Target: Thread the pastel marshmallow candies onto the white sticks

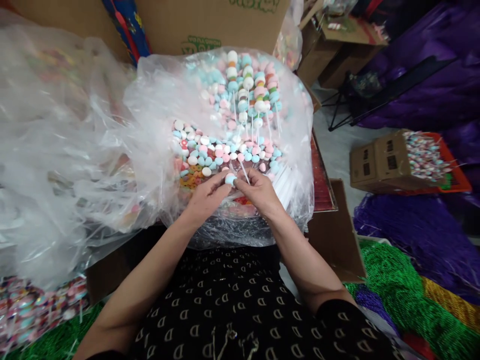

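Pinching a rounded pale-blue-and-white candy [230, 179] at the fingertips, the bare left hand [205, 196] is meeting, in the head view, the bare right hand [259, 189], whose closed fingers are gripping a thin white stick [244, 172]. Loose pink, white and blue candies [218, 161] are lying just beyond, on clear plastic sheeting [300, 127].

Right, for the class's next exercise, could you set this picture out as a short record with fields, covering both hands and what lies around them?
Left hand: fingertips on a small, rounded white-and-pale-blue sweet
Right hand: holding a thin white stick
Just beyond hands: loose, rounded pink, white and pale-blue sweets
Farther back: white sticks threaded with coloured sweets
Beside right hand: bundle of white sticks
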{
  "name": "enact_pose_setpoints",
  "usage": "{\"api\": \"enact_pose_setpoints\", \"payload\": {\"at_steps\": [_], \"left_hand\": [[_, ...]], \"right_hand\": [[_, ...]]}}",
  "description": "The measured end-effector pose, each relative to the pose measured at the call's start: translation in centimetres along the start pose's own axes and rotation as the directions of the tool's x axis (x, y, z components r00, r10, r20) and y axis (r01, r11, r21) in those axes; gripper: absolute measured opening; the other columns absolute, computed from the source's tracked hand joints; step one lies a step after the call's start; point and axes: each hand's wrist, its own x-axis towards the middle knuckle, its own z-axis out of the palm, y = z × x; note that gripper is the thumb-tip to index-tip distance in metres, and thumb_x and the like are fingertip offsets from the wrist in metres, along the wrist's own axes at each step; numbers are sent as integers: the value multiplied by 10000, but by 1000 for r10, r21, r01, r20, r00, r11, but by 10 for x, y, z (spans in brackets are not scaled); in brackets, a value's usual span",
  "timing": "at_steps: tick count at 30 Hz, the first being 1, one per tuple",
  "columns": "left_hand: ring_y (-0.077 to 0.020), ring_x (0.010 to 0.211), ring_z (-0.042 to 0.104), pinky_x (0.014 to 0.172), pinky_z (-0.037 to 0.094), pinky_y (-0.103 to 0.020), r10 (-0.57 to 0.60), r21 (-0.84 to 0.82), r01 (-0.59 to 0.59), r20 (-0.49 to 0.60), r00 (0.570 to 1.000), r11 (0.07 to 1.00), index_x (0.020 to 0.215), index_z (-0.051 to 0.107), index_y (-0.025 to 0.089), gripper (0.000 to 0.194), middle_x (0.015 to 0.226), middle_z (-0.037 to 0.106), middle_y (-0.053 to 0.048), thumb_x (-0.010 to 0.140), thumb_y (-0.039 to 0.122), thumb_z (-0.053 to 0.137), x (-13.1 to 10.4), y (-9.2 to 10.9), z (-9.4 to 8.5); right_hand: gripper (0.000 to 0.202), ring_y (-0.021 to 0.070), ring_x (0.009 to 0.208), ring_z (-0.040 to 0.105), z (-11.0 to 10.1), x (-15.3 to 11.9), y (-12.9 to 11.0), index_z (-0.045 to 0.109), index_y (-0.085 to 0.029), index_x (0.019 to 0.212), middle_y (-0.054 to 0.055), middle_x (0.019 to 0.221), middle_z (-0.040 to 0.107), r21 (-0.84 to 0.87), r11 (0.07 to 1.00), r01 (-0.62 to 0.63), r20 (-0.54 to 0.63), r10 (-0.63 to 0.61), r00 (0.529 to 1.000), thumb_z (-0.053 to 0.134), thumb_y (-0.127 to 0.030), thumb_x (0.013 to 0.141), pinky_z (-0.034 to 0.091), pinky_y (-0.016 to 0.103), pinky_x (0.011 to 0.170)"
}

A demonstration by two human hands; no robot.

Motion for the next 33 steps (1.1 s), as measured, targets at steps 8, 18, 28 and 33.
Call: {"api": "enact_pose_setpoints", "payload": {"at_steps": [8,18,28,33], "left_hand": [[-164,873,746,846,625,-308,-105,-243,73,-123,987,967,1111,816,192,321,962,814,-36,855,383,774,5,0,3],[-139,774,731,759,630,-286,-116,-505,12,-174,978,863,967,789,217,269,853,777,-2,739,322,884,13,18,-1],[-124,740,705,736,603,-278,-127,-564,90,-26,992,820,1010,809,257,296,813,752,21,745,343,911,19,22,-1],[-130,812,724,846,620,-322,-59,-566,57,15,998,822,1089,810,252,322,913,790,-2,803,385,874,17,12,-1]], "right_hand": [[289,79,515,367,-2,-10,-7,712,-224,987,-35,755,623,200,979,-38,155,7,988,748,-489,877,291,237,471],[344,56,477,391,1,-34,-13,739,-211,1077,-28,760,665,318,947,35,197,-102,975,681,-537,986,270,231,449],[496,79,385,367,2,-42,-12,758,-171,1166,-86,468,539,88,996,-27,263,3,965,590,-609,1008,292,218,434],[497,83,379,340,3,-40,-12,768,-174,1113,-95,432,489,18,999,-36,217,31,976,578,-619,1002,307,224,456]]}}
